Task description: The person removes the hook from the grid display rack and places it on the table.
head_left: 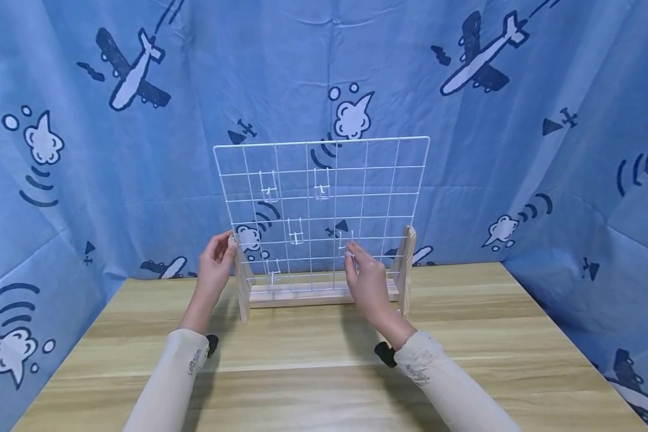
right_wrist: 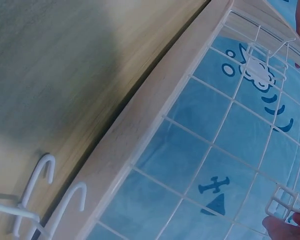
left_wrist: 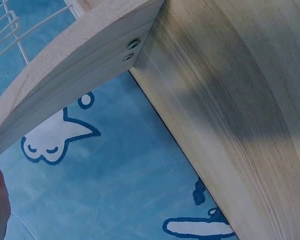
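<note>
A white wire grid panel (head_left: pixel 348 195) stands upright in a wooden stand (head_left: pixel 324 297) on the table. Several white wire hooks hang on it, among them an upper hook (head_left: pixel 321 191) and a middle hook (head_left: pixel 296 238). My left hand (head_left: pixel 215 257) grips the top of the stand's left post; only a bit of that hand shows at the edge of the left wrist view. With thumb and fingers, my right hand (head_left: pixel 368 282) pinches another white hook (right_wrist: pixel 281 204) against the grid, right of centre. Its fingertips partly cover that hook.
Another loose white hook (right_wrist: pixel 27 212) lies on the table (head_left: pixel 302 372) by the stand's base, near the right post (head_left: pixel 407 267). A blue curtain (head_left: pixel 281 78) printed with planes and clouds surrounds the table's back and sides.
</note>
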`<state>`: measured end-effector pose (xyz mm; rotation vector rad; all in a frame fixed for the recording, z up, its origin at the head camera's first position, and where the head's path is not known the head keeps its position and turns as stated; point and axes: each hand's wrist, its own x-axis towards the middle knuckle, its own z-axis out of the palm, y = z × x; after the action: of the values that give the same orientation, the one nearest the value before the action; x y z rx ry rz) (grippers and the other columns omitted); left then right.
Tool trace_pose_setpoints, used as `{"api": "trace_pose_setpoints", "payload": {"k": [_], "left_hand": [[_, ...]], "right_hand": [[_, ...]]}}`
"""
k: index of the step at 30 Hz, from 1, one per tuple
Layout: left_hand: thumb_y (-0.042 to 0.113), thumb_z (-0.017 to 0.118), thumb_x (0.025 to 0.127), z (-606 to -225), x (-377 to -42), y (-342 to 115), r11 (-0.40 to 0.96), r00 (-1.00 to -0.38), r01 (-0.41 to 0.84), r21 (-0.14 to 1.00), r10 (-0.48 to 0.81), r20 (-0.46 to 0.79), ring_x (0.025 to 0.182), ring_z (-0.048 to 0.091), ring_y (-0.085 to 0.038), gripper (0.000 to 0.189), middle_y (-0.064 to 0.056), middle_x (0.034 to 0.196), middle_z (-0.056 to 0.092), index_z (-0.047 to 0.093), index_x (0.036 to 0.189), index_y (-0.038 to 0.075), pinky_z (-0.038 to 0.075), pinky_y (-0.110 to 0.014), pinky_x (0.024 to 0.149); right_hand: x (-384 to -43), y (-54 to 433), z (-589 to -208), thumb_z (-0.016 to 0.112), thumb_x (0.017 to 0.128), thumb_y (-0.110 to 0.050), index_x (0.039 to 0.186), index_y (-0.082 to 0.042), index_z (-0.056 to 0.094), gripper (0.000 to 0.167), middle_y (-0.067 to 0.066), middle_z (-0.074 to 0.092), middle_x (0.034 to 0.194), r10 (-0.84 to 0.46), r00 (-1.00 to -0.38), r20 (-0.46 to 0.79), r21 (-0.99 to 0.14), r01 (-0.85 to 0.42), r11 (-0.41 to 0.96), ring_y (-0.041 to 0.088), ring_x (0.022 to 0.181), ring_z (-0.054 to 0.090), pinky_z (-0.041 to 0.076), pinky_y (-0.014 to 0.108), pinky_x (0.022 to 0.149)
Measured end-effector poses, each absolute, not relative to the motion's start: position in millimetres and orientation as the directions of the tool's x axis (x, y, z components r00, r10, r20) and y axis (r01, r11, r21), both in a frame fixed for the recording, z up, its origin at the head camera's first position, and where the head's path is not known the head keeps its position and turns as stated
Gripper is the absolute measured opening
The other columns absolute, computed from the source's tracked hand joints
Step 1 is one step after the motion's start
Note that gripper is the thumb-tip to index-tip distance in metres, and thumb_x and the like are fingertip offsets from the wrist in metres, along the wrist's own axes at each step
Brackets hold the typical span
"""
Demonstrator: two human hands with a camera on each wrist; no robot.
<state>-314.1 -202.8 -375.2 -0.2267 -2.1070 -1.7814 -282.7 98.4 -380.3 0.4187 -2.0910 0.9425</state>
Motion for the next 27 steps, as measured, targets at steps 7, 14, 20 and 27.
{"api": "trace_pose_setpoints", "payload": {"k": [7, 14, 20, 27], "left_hand": [[0.014, 0.051, 0.1, -375, -314, -204, 0.176, -0.926, 0.336, 0.925, -0.12, 0.359, 0.128, 0.045, -0.021, 0.04, -0.014, 0.135, 0.049, 0.045, 0.138, 0.001, 0.042, -0.017, 0.102], [0.015, 0.052, 0.1, -375, -314, -203, 0.171, -0.919, 0.354, 0.919, -0.116, 0.376, 0.128, 0.045, -0.021, 0.04, -0.015, 0.135, 0.049, 0.045, 0.137, 0.001, 0.042, -0.017, 0.103], [0.013, 0.051, 0.1, -376, -314, -203, 0.165, -0.921, 0.351, 0.922, -0.113, 0.372, 0.128, 0.045, -0.022, 0.04, -0.016, 0.136, 0.049, 0.045, 0.137, 0.0, 0.041, -0.017, 0.103], [0.014, 0.051, 0.1, -374, -315, -203, 0.162, -0.924, 0.345, 0.924, -0.114, 0.365, 0.13, 0.044, -0.022, 0.041, -0.016, 0.137, 0.048, 0.045, 0.138, 0.0, 0.041, -0.019, 0.105]], "right_hand": [[-277, 101, -377, 0.06, 0.093, -0.002, 0.115, 0.006, 0.066, 0.025, 0.024, 0.063, 0.118, 0.017, -0.644, 0.765, -0.492, -0.567, 0.66, 0.037, 0.104, 0.063, 0.059, 0.041, 0.08], [-274, 106, -378, 0.061, 0.091, -0.001, 0.111, 0.006, 0.067, 0.023, 0.023, 0.065, 0.114, 0.025, -0.612, 0.79, -0.476, -0.588, 0.654, 0.036, 0.096, 0.067, 0.06, 0.039, 0.065], [-270, 111, -379, 0.06, 0.09, 0.0, 0.11, 0.008, 0.067, 0.022, 0.024, 0.066, 0.112, 0.013, -0.602, 0.798, -0.453, -0.586, 0.672, 0.03, 0.072, 0.069, 0.052, 0.028, 0.047], [-265, 116, -382, 0.058, 0.091, 0.001, 0.111, 0.009, 0.066, 0.023, 0.025, 0.064, 0.115, -0.007, -0.622, 0.783, -0.451, -0.576, 0.682, 0.031, 0.072, 0.068, 0.053, 0.034, 0.048]]}}
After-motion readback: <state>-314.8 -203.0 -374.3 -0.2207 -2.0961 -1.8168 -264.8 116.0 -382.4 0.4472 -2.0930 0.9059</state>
